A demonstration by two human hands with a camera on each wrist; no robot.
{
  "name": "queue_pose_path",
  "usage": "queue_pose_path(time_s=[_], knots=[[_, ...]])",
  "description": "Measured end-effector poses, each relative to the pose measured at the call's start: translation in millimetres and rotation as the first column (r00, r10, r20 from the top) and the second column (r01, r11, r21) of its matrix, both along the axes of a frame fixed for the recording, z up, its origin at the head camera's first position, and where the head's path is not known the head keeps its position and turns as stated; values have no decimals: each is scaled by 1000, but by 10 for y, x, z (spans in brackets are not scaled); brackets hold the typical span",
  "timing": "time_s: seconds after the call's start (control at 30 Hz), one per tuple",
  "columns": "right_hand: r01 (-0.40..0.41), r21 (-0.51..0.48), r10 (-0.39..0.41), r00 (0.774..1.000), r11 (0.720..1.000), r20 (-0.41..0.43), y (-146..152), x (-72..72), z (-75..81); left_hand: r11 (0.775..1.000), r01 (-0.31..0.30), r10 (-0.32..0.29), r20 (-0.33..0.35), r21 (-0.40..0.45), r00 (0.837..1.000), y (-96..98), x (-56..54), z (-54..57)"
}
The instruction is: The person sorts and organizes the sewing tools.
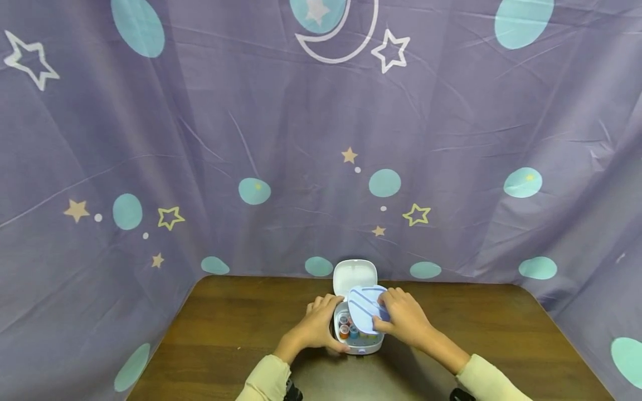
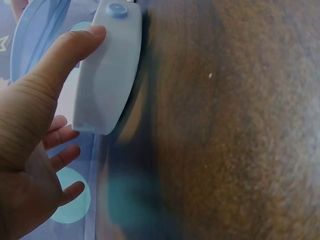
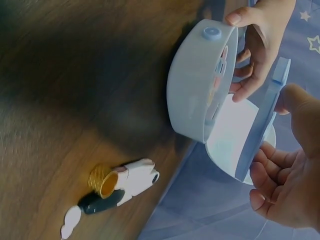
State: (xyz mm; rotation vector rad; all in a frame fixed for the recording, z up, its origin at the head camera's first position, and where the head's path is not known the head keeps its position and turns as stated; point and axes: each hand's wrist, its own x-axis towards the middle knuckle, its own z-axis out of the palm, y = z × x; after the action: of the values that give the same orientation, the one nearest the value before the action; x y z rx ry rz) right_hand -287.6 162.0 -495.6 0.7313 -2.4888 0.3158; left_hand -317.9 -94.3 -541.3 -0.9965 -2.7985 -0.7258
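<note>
A white sewing box [image 1: 363, 350] stands on the table with its lid [image 1: 355, 274] raised at the back. Inside it, thread spools [image 1: 344, 332] in orange and blue show at the left. My left hand [image 1: 317, 326] holds the box by its left side, thumb on the front wall near the blue button [image 2: 117, 10]. In my right hand [image 1: 408, 318], a flat light-blue tray insert [image 1: 362, 309] is pinched by its right edge and held tilted above the box. This insert hides the right part of the box's contents.
In the right wrist view, a gold thimble [image 3: 103, 181] and a small white-and-dark object [image 3: 137, 181] lie on the wooden table [image 1: 225, 340], beside a thin white piece [image 3: 70, 222]. A purple patterned cloth [image 1: 281, 223] hangs behind the table.
</note>
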Motion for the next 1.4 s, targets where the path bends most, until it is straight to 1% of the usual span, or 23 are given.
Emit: queue_pose_path(time_s=[0.17,0.27,0.4,0.53,0.7,0.9,1.1,1.23,1.4], knots=[[24,8,-25,994,1000,108,-100,12,-53,999,2,-2,-15,-32,1000,-17,-12,19],[37,23,-39,990,999,138,-159,23,-102,999,-1,0,-17,-47,1000,-18,-12,20],[57,53,-63,990,997,125,-222,15,-127,999,-10,9,-8,-46,1000,-23,-14,26],[73,87,-83,990,994,117,-262,-4,-105,999,-16,16,5,-42,1000,-31,-31,52],[82,118,-96,988,990,118,-291,-15,-104,999,-2,3,7,-38,1000,-28,-51,85],[88,123,-102,988,989,113,-315,-16,-170,999,9,-9,1,-46,1000,-29,-63,77],[110,118,-124,984,987,125,-351,20,-211,999,13,-14,-10,-37,1000,-44,-37,65],[122,115,-137,981,986,138,-387,46,-202,999,19,-20,-17,-43,1000,-43,-35,40],[137,112,-149,983,984,107,-425,52,-184,999,8,-8,0,-54,1000,-30,-55,47]])
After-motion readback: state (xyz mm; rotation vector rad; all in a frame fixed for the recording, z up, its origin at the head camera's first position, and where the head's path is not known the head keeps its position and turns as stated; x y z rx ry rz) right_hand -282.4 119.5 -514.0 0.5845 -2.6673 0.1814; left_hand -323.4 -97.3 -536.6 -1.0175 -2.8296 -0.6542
